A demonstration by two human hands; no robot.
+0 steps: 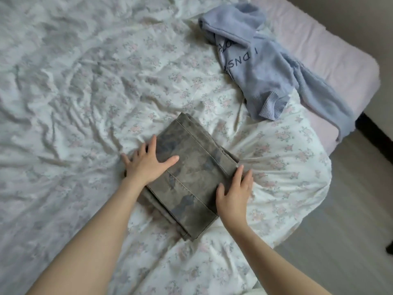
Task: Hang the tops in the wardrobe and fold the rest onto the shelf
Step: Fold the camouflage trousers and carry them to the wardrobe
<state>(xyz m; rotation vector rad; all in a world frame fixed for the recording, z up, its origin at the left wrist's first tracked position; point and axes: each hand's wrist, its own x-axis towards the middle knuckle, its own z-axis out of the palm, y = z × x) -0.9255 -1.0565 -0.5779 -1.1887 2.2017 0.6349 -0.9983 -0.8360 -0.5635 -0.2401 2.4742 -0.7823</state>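
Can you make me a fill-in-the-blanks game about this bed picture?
1. The left hand lies flat on the folded ____ trousers.
2. The crumpled sweater near the bed's corner is light ____.
3. The right hand touches the trousers' ____ edge.
4. The quilt has a small ____ print.

Missing words: camouflage; blue; right; flower

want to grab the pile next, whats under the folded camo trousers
The folded camo trousers lie flat on the floral duvet, with the left hand resting on top and the right hand at their edge. Anything directly beneath them is covered from view.
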